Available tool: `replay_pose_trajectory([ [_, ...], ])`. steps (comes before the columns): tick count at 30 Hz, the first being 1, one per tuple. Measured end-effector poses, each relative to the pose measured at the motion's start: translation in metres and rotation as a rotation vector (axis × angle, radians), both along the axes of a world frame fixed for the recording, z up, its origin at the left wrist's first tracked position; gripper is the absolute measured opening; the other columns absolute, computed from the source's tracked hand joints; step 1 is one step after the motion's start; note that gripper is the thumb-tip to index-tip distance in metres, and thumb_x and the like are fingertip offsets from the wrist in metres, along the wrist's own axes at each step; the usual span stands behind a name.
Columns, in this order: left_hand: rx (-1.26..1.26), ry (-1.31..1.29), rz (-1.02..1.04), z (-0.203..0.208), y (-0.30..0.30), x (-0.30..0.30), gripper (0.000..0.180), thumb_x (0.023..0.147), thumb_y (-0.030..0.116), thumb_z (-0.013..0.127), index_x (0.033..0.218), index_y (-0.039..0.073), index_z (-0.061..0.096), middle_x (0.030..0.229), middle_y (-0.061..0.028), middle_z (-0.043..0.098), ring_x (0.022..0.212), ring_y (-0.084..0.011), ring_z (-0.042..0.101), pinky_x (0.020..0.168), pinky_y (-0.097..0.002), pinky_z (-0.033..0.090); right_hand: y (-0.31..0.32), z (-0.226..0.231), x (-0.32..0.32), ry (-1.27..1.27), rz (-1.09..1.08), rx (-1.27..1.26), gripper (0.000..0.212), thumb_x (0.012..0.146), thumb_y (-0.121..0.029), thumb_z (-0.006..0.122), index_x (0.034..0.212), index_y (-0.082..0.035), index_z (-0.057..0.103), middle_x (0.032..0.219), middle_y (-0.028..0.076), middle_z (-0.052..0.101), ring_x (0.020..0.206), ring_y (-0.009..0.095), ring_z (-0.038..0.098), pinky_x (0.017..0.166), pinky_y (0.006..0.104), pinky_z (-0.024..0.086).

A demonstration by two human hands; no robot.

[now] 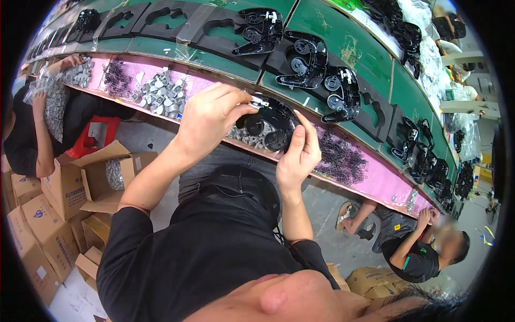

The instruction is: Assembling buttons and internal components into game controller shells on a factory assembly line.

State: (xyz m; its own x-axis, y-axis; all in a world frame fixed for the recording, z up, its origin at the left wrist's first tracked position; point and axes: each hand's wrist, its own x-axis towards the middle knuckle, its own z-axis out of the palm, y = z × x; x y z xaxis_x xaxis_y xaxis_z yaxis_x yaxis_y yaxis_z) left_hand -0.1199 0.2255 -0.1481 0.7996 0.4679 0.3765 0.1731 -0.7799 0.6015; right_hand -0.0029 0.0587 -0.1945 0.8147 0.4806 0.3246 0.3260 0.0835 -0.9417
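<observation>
My right hand [299, 155] grips a glossy black plastic housing [279, 117] by its right side, thumb and fingers closed on the edge. Two round cups show in the housing's lower part. At its upper end my left hand [214, 114] pinches a small whitish part [260, 102] between thumb and forefinger; whether it is seated in the housing I cannot tell. Beneath the housing, partly covered by it and my hands, lie small grey parts [244, 136] on the pink ledge. Small black parts [343, 155] are heaped right of my right hand.
Beyond the pink ledge [383, 185] runs a green line with black foam trays [161, 22] and similar black housings [306, 59]. A pile of grey caps [161, 91] lies left. Cardboard boxes [56, 233] stand lower left. Co-workers sit at left and right.
</observation>
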Motion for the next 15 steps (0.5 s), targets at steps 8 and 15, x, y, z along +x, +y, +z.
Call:
replay_pose_trajectory([
  [8,-0.052,0.021,-0.247,0.002,0.020,-0.004,0.039,0.082,0.007,0.084,0.117,-0.001,0.067,0.110,-0.0140,0.073,0.104,-0.0340,0.071,0.090,-0.0419,0.057,-0.004,0.013,0.008,0.275,0.119,-0.079,0.032,0.113,-0.024,0.055,0.125,0.003,0.069,0.078,0.003,0.068,0.052,0.005,0.058,0.043,0.0212,0.045],
  [15,-0.059,0.006,-0.171,0.002,0.023,-0.010,0.021,0.080,0.002,0.085,0.096,-0.001,0.071,0.101,-0.0142,0.077,0.091,-0.0325,0.074,0.080,-0.0385,0.059,0.003,0.015,0.001,0.480,0.134,-0.029,0.033,0.113,-0.025,0.055,0.123,0.004,0.068,0.072,0.002,0.065,0.047,0.005,0.055,0.041,0.0212,0.043],
])
